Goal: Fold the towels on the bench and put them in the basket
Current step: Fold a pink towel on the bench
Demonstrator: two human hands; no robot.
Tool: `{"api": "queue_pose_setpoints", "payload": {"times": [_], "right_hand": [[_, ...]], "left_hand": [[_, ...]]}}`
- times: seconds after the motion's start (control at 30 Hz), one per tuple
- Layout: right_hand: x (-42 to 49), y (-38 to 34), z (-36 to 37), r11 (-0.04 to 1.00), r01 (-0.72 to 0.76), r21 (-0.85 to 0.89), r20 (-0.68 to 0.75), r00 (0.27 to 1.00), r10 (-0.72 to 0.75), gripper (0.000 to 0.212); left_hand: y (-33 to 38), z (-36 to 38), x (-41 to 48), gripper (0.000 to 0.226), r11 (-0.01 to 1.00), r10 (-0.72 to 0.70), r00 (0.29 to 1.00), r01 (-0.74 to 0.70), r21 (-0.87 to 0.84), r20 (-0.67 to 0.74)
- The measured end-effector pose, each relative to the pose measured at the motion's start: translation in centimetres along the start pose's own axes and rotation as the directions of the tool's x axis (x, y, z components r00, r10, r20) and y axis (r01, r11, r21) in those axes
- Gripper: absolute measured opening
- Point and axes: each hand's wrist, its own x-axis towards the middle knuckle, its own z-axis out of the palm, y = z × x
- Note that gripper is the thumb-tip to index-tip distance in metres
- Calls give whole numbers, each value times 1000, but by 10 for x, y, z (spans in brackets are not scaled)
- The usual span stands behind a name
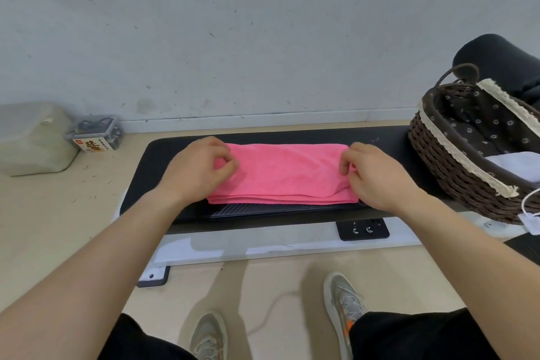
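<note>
Basket (438, 161) rt of towel (286, 172), box (93, 133) left

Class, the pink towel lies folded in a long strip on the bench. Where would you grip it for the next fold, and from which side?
Probably at its two short ends, one hand from each side, pinching all layers. The pink towel lies flat, long from left to right, ends free; the left hand and right hand pinch there.
</note>
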Motion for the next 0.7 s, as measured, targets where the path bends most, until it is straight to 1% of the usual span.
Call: {"api": "queue_pose_setpoints", "payload": {"times": [0.07, 0.1, 0.17, 0.23, 0.3, 0.37, 0.4, 0.43, 0.5, 0.53, 0.6, 0.7], "right_hand": [[13, -13, 0, 998, -13, 59, -38, 999, 16, 20], [19, -19, 0, 996, -21, 86, -31, 999, 24, 17], [31, -31, 0, 991, -74, 115, 27, 997, 72, 13], [42, -40, -1, 986, -142, 84, 55, 989, 138, 27], [53, -45, 1, 981, -166, 101, -6, 986, 168, 37], [62, -49, 8, 982, -149, 119, -47, 987, 156, 33], [65, -50, 15, 983, -137, 122, -20, 990, 140, 30], [67, -51, 24, 986, -118, 116, 46, 992, 114, 33], [67, -51, 47, 996, -73, 56, 189, 980, 62, 51], [64, -49, 57, 998, -55, 14, 225, 973, 51, 59], [57, -44, 70, 996, -39, -75, 240, 969, 56, 68], [42, -33, 76, 988, -52, -144, 230, 970, 85, 73]], "left_hand": [[12, 10, 13, 28, 1000, -2, 1000, 2, 15, -15], [17, 15, 19, 34, 1000, -3, 1000, 3, 30, 3], [27, 25, 31, 45, 998, -23, 998, 19, 58, 65], [37, 33, 40, 52, 997, -32, 990, 23, 72, 135], [48, 41, 46, 57, 996, -6, 978, -12, 86, 207], [54, 50, 49, 59, 991, 8, 960, -44, 123, 281], [55, 54, 49, 61, 988, 4, 950, -51, 144, 311], [54, 59, 49, 62, 985, -2, 944, -55, 163, 331], [50, 67, 46, 65, 980, -6, 940, -62, 188, 340], [47, 70, 44, 67, 979, -5, 942, -64, 196, 336], [41, 73, 39, 70, 973, -12, 945, -64, 222, 326], [30, 73, 32, 78, 967, -67, 948, -15, 254, 311]]}}
